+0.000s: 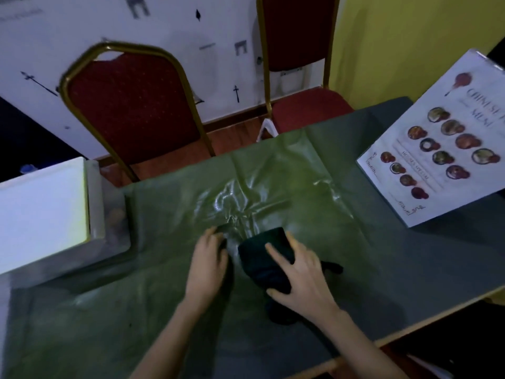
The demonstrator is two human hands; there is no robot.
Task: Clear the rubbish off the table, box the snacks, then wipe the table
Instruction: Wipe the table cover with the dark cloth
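From the head camera, a dark, crumpled cloth (262, 258) lies near the middle of the counter (410, 269), on its shiny green cover (164, 269). The right hand (303, 277) presses flat on the cloth, fingers spread. Just left of the cloth, the left hand (209, 265) rests curled on the cover; whether it grips anything cannot be told. Far left of the cloth stands a white-lidded box (46, 212); far right, a menu (442, 149).

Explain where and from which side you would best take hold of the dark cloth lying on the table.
Probably grip the dark cloth at its free far edge, coming from above. It lies flat and bunched on the green table cover, and the right hand covers its near side.
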